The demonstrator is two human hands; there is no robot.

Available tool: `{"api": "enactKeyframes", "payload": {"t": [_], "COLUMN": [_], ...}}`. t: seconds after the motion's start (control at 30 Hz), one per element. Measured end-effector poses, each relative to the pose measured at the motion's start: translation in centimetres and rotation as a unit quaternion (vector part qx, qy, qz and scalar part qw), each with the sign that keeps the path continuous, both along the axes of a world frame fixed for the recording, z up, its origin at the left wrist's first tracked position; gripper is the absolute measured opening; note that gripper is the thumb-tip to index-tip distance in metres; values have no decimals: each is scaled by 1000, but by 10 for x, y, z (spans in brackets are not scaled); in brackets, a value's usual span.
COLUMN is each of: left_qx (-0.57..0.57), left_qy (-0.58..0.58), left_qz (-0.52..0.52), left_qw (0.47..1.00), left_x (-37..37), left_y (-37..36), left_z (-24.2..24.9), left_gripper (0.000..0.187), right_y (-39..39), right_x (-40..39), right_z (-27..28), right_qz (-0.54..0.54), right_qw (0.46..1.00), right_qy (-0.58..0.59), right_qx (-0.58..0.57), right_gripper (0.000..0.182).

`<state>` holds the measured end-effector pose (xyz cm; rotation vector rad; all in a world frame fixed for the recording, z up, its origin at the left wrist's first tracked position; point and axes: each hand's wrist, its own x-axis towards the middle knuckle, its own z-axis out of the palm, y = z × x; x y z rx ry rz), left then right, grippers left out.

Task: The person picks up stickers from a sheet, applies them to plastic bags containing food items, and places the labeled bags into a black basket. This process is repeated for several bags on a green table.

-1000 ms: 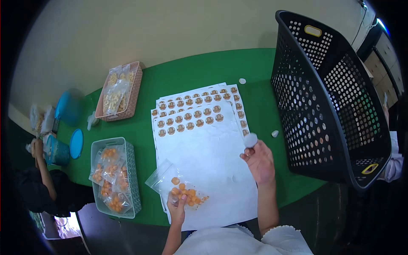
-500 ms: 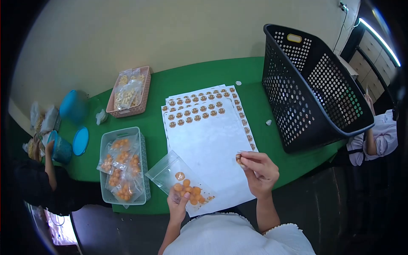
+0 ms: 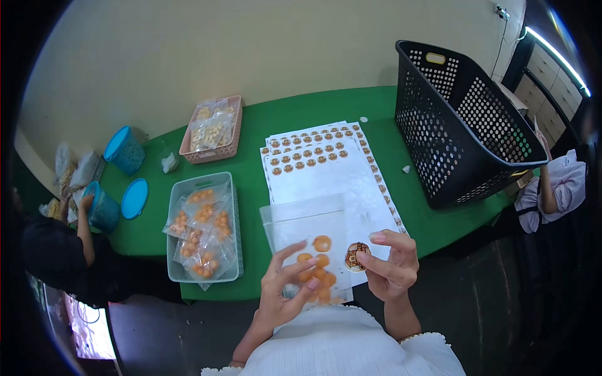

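Note:
My left hand (image 3: pixel 282 291) grips a clear zip bag (image 3: pixel 304 220) over the front edge of the white sheets, its fingers lying across the bag's face. Orange ball-shaped snacks (image 3: pixel 324 277) fill the lower part of the bag, and one round orange piece (image 3: pixel 322 243) sits above the others. Just right of the bag, my right hand (image 3: pixel 396 271) has a round brown sticker (image 3: pixel 356 257) at its fingertips, printed side showing. Beneath both hands lie stacked sticker sheets (image 3: pixel 313 188), with rows of round stickers along the back and right edges.
A pale basket (image 3: pixel 236 250) of bagged orange snacks stands left; a pink basket (image 3: pixel 237 128) of bagged pale snacks is behind it. A large black basket (image 3: pixel 433 138) stands right. Blue tubs (image 3: pixel 127 153), a blue lid (image 3: pixel 135 199) and a co-worker (image 3: pixel 63 250) are far left; another person (image 3: pixel 558 188) is right.
The bag has turned more upright and moved right, closer to the sticker. My right hand has lowered slightly and the sticker now faces up. At far left, the blurred blue tub is now standing still.

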<state>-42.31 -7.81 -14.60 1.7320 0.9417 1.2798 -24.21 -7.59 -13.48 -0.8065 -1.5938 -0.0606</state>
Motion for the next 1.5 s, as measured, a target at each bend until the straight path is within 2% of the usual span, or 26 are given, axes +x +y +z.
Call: {"api": "enactKeyframes", "payload": {"t": [0.03,0.1,0.17,0.23,0.33,0.4,0.43,0.5,0.53,0.63,0.87,1.03,1.17,1.37,1.43,1.47,1.5], "left_qx": [-1,25,41,53,56,47,38,55,72,125,82,96,96,105,116,114,123], "left_qy": [1,27,23,-26,-57,-63,-69,-55,-42,-1,-55,-79,-69,-94,-39,-38,-34], "left_qz": [4,-58,-51,-67,-20,3,20,42,59,87,91,112,92,104,75,74,66], "left_qw": [1000,998,998,996,997,997,997,996,995,988,991,986,989,985,990,990,990], "left_x": [-1,-5,-5,-6,-6,-6,-5,-4,-3,-4,4,9,11,18,13,13,13], "left_y": [-2,-4,-7,-12,-17,-19,-19,-18,-17,-16,-11,-6,-4,4,4,5,5], "left_z": [8,18,21,22,21,21,21,20,19,15,16,13,7,8,5,4,3], "left_gripper": [23,19,14,13,12,12,13,14,15,16,15,20,18,27,28,28,28], "right_y": [-3,-8,-14,-19,-21,-24,-27,-31,-31,-28,-19,-14,-12,-6,-3,-3,-2], "right_x": [-3,-10,-17,-22,-25,-25,-25,-24,-22,-21,-26,-25,-21,-16,-12,-11,-9], "right_z": [-1,1,-3,-4,-7,2,10,26,27,25,12,11,5,16,12,12,12], "right_qz": [17,27,66,74,91,85,89,172,206,236,250,179,179,272,358,357,379], "right_qw": [1000,1000,998,997,995,989,989,954,940,922,920,955,964,921,861,861,834], "right_qy": [-2,-7,8,5,-18,-56,-55,-4,8,19,63,88,83,128,210,211,240], "right_qx": [3,-2,-12,-26,-35,-107,-107,-246,-272,-307,-295,-221,-179,-246,-293,-294,-320], "right_gripper": [35,35,39,41,46,45,45,42,36,35,28,23,25,18,16,16,14]}}
